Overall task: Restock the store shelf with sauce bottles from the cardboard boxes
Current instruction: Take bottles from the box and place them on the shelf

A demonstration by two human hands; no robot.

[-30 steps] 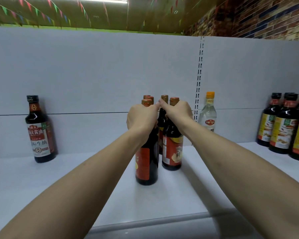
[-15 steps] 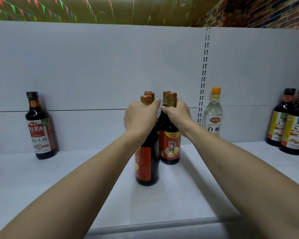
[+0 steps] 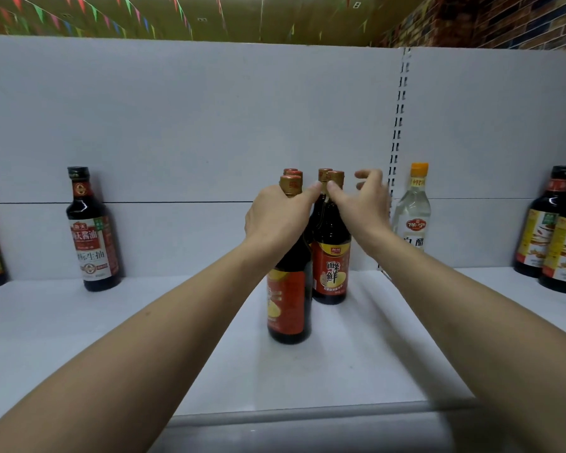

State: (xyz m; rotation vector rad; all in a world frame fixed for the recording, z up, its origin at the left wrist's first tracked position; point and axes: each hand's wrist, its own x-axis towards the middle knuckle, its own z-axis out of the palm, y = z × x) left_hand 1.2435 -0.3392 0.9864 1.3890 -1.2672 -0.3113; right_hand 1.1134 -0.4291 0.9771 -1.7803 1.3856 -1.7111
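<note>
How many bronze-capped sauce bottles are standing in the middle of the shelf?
5. Left column: the front-left bottle, gripped by the left hand, then a second cap and a rear cap. Right column: the front-right bottle and a back-right cap. More may be hidden behind.

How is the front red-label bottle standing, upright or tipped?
Upright: the front red-label bottle sits base-flat on the shelf, cap straight up, left hand gripping its neck.
</note>
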